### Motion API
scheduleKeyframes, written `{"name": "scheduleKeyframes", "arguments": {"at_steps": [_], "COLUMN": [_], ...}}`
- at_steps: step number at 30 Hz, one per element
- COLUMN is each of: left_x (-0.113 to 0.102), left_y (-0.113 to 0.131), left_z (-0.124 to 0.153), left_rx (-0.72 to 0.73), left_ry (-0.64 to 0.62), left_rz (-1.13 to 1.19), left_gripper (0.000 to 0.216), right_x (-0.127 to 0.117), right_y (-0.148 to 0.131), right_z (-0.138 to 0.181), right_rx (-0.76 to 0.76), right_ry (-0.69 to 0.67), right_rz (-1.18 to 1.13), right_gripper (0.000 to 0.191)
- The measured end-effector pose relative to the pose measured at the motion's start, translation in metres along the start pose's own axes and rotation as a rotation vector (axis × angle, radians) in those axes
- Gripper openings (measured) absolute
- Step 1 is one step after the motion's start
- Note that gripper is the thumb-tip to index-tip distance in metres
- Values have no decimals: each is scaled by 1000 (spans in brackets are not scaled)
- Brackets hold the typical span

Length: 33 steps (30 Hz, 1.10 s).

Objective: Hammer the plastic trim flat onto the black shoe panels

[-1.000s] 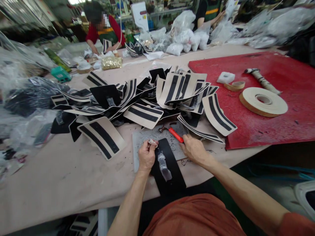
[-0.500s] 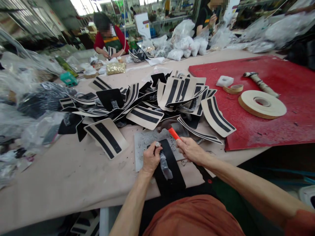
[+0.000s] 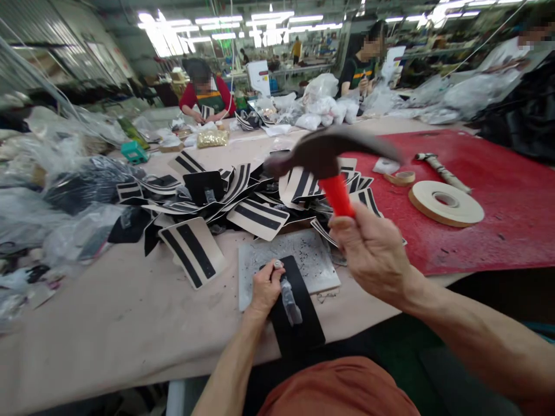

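My right hand (image 3: 375,248) grips the orange handle of a claw hammer (image 3: 321,153), raised high over the table, its dark head slightly blurred. My left hand (image 3: 266,286) is closed around a small metal punch (image 3: 277,264), of which only the round top shows. The punch stands over the upper left part of a black panel (image 3: 303,300); its lower end is hidden by my fingers. On the panel lies a strip of clear plastic wrap (image 3: 291,303). Beneath the panel's far end is a grey slab (image 3: 318,263) strewn with small black bits.
Behind the slab lies a heap of striped beige and black panels (image 3: 258,216). To the right, a red mat (image 3: 511,231) carries a tape roll (image 3: 446,202) and a wrapped hammer (image 3: 442,172). Plastic bags (image 3: 78,225) crowd the left. Co-workers (image 3: 206,95) sit across the table.
My right hand has lifted the hammer from low beside the punch to well above it. My left hand keeps the punch in about the same place on the panel. The view has tilted up slightly.
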<state>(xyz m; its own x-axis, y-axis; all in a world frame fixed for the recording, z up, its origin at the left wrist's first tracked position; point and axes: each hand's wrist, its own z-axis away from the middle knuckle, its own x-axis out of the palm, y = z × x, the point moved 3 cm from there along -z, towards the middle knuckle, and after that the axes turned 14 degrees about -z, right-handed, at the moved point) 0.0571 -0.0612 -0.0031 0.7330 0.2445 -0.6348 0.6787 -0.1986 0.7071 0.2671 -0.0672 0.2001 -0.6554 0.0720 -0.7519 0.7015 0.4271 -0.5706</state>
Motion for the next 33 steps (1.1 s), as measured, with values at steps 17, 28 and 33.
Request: {"name": "scheduleKeyframes", "arguments": {"at_steps": [17, 28, 33], "left_x": [2, 1, 1], "left_y": [-1, -3, -1], "left_z": [1, 1, 4], "left_rx": [26, 28, 13], "left_ry": [-36, -16, -11], "left_rz": [-24, 4, -2], "left_gripper": [15, 17, 23], "right_x": [56, 96, 136], "right_y": [34, 92, 67], "right_z": [30, 20, 26], "right_rx": [74, 471, 19], "right_ry": [-367, -393, -243], "right_rz": [125, -63, -19], "right_gripper": [28, 25, 29]}}
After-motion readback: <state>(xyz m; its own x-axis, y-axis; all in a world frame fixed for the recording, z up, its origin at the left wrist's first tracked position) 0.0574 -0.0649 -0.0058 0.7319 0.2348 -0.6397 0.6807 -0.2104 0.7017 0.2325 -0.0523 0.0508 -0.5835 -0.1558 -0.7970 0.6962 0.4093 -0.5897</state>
